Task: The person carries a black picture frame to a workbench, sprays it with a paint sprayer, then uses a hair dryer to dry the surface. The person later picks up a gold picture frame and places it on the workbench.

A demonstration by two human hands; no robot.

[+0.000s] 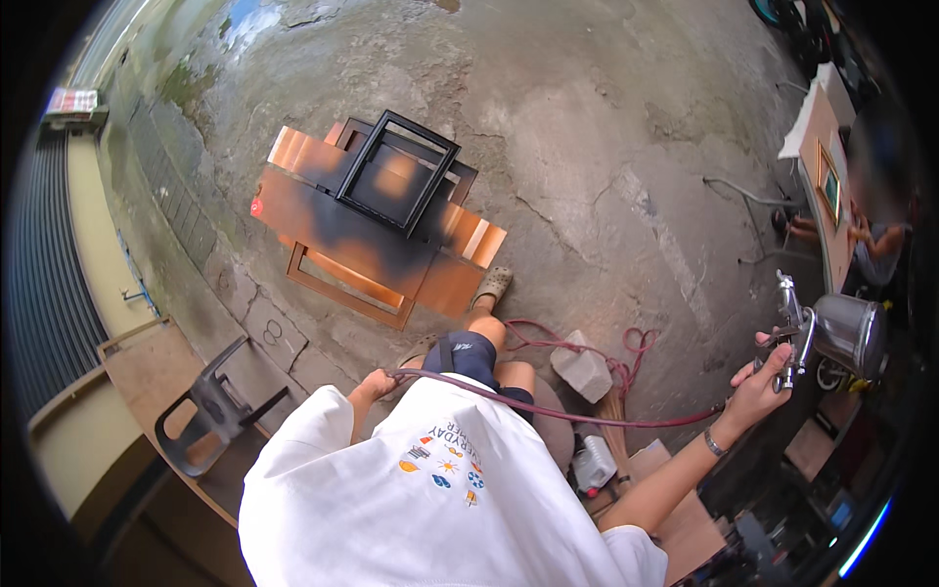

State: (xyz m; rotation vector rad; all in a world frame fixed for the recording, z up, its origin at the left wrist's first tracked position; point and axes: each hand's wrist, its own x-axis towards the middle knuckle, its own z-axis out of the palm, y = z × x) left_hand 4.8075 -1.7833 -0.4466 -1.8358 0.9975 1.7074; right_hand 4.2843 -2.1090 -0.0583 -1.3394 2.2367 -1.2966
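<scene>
Your right hand [761, 383] grips the spray gun [804, 338], held out at your right, well apart from the black frame [433, 194] lying on brown boards [337, 227]. Left hand [372, 384] is closed round the red hose [548, 416] near your lap. Gun body: long axis runs roughly away from you; can't tell nozzle aim. Metal cup [849, 336] sticks out to the right, contents hidden. White jug [594, 464] with red cap sits right of your legs; can't see what's inside.
</scene>
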